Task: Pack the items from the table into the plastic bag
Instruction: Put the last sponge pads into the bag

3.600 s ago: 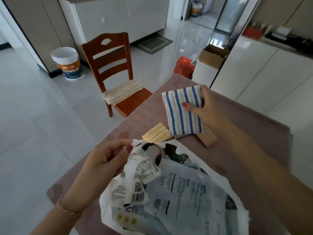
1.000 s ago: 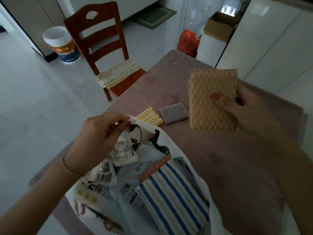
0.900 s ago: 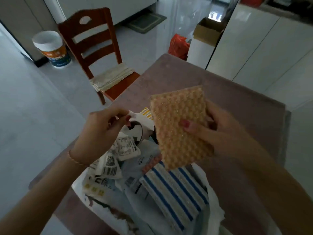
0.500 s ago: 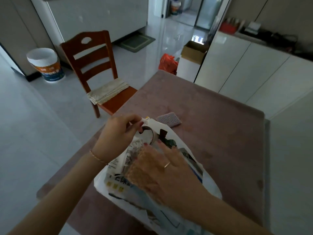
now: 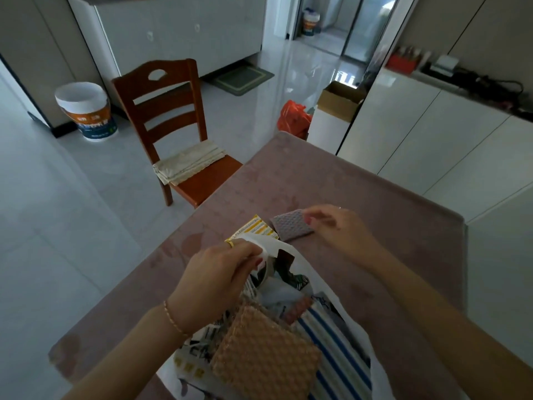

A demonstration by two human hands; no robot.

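A white printed plastic bag (image 5: 291, 287) lies open on the pinkish table (image 5: 360, 192). My left hand (image 5: 219, 278) pinches the bag's upper rim and holds the mouth open. Inside the bag lie an orange textured sponge cloth (image 5: 265, 359) and a blue-striped cloth (image 5: 337, 347). My right hand (image 5: 337, 226) reaches past the bag and grips the edge of a small grey textured pad (image 5: 290, 226) on the table. A yellow-striped pad (image 5: 255, 228) lies just left of it, partly hidden by the bag rim.
A wooden chair (image 5: 173, 128) with a folded cloth on its seat stands left of the table. A white bucket (image 5: 86, 111), an orange bag (image 5: 294, 118) and a cardboard box (image 5: 340, 99) are on the floor. White cabinets (image 5: 432, 140) run along the right.
My right hand left the orange sponge cloth inside the bag, pulled out and moved forward to take hold of the grey pad. My left hand kept holding the bag rim.
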